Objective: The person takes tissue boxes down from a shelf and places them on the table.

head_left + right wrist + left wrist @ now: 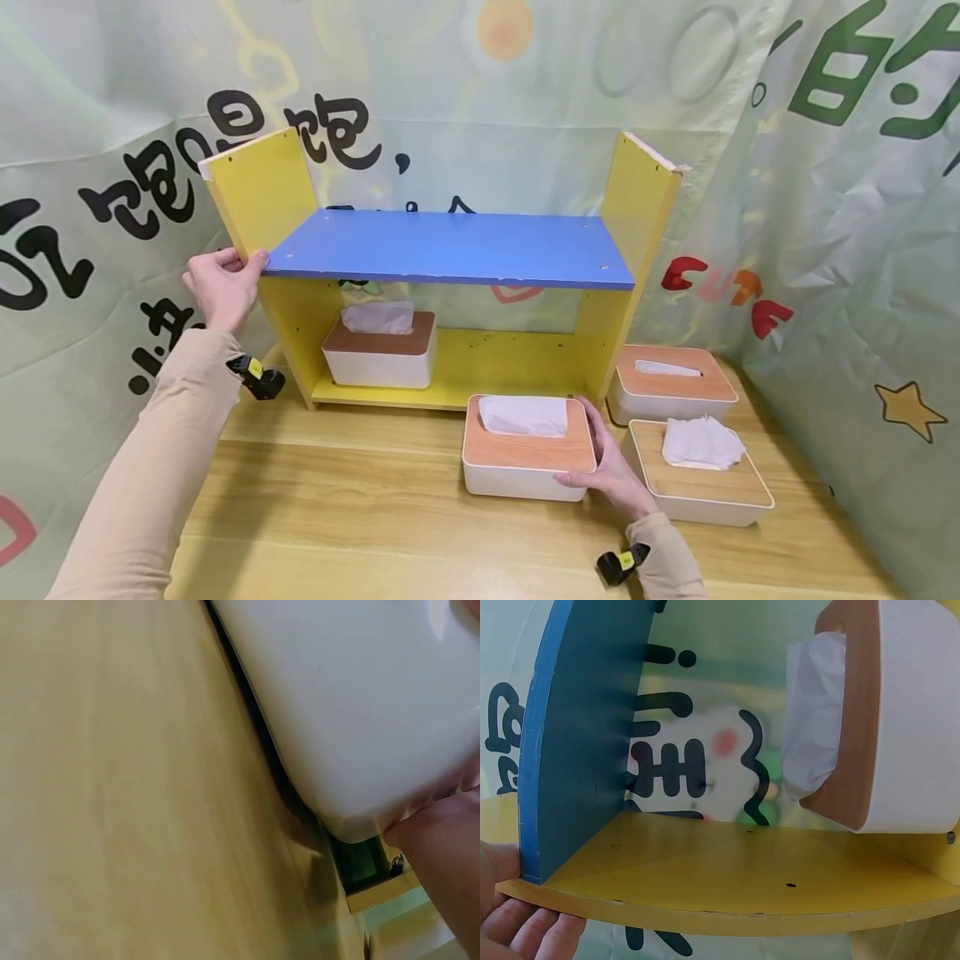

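Nearest to me, the right hand holds a tissue box at its right end, thumb in front and fingers bent round the far side, so it is closed only as far as the box allows. This box is just before the shelf, low over the table (whether its base touches, I cannot tell). The step in hand seems to be bringing it toward the lower compartment. The next move would, I judge, call for raising the base above the front edge and keeping the knuckles off the right side panel. The second box is just beside that hand, so there is little room rightward. Farther on, the left hand grips the left edge of the shelf, thumb by the blue board. Inside, the third box stands at left, leaving free floor to its right. Outside the right panel stands the fourth box.
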`<state>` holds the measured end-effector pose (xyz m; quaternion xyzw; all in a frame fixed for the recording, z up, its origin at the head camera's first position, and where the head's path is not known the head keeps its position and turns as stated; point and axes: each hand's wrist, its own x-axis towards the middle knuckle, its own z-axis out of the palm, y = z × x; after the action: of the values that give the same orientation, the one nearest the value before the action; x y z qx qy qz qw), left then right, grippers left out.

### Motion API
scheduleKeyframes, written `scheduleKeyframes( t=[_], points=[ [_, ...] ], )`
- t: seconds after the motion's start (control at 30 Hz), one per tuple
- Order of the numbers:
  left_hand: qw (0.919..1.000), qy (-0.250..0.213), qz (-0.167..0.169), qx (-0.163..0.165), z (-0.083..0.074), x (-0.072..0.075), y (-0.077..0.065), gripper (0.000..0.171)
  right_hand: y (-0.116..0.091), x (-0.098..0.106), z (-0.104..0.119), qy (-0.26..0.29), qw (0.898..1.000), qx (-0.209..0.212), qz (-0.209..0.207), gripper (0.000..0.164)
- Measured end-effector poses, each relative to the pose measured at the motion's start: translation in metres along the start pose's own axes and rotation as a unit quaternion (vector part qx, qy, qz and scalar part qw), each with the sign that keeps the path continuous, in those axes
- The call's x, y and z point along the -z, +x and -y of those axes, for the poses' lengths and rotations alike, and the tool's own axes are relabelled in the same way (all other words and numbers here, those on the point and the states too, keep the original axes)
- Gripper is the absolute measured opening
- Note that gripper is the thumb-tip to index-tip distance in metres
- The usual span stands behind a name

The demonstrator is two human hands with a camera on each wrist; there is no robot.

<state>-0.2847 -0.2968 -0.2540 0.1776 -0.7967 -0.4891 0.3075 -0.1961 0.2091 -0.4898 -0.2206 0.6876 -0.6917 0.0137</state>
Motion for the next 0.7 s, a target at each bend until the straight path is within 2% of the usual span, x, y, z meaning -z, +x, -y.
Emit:
scheduleKeyframes(
  t=[0.27,0.7],
  points=[
    [1.0,0.002,0.001,0.004,0.0008,0.0,0.0001,0.048,-0.0007,0.0004,-0.0016,0.013,1.0,-0.005,0.011,0.12],
    [1.0,0.001,-0.002,-0.006,0.0002,0.0008,-0.0004,0.047,0.0002,0.0036,-0.004,0.005,1.0,-0.023,0.013,0.122]
  ],
)
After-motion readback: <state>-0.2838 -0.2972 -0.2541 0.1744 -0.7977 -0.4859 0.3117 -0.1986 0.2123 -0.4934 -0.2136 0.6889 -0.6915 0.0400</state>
